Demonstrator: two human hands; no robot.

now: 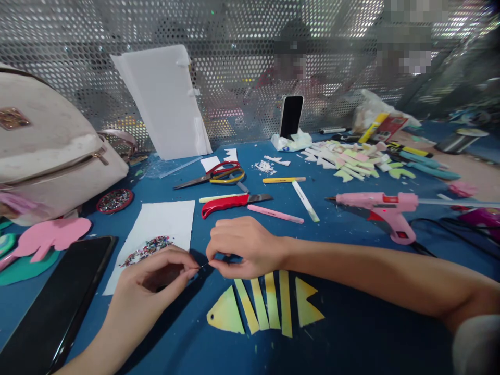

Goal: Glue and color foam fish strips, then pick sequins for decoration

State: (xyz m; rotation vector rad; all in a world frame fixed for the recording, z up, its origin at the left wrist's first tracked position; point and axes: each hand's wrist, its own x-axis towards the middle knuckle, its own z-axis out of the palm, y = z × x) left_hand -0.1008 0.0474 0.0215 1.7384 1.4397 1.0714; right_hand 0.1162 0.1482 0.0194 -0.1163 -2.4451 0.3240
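Note:
Between my two hands runs a short, thin strand (204, 265), too fine to tell whether it is thread, wire or a needle. My left hand (154, 278) pinches one end between thumb and fingertips. At the other end, the thumb and finger of my right hand (245, 247) are pressed together. Just below lie yellow-green fish pieces: a head (227, 312) with an eye hole, several separate strips (286, 307) and a notched tail (308, 303). Behind my left hand, colourful beads or sequins (150, 250) are heaped on a white sheet (170, 216).
A pink glue gun (378, 200) lies right. Ahead are a red-handled knife (224, 204), scissors (222, 174), markers (275, 214) and foam scraps (351, 159). At left are a dark phone (58, 302), a backpack (50, 146) and a round sequin dish (114, 200). A perforated metal screen (242, 67) stands behind.

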